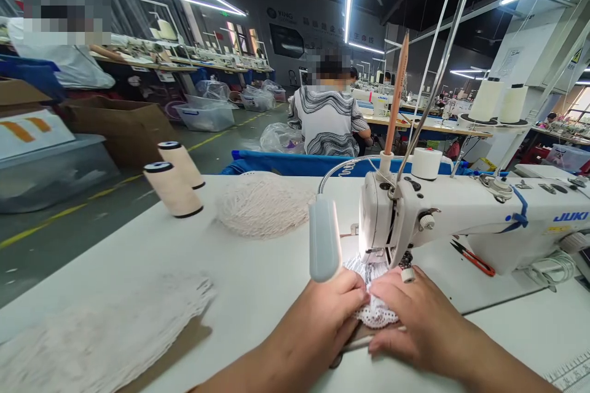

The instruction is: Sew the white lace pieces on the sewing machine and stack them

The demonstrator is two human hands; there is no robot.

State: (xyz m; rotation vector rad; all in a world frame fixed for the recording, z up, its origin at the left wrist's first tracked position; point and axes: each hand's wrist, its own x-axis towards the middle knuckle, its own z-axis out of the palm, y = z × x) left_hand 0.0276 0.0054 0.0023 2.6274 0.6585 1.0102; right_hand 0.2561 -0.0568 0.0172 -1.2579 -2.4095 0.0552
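A piece of white lace fabric (378, 314) with small eyelets lies under the needle area of a white sewing machine (428, 202). My left hand (335, 299) is closed on the lace's left side, its fingers bent at the edge. From the right, my right hand (417, 313) holds the lace between a forefinger on top and a thumb nearer me. Both hands are close to the presser foot, which is partly hidden by the machine head and my fingers. A lit grey lamp (324, 239) hangs just above my left hand.
Red-handled thread snips (474, 259) lie on the machine bed. Two beige thread cones (173, 190) stand at the table's left edge. A lace pile (265, 206) and a larger lace piece (101, 331) rest on the tabletop (258, 295). A person (327, 116) sits ahead.
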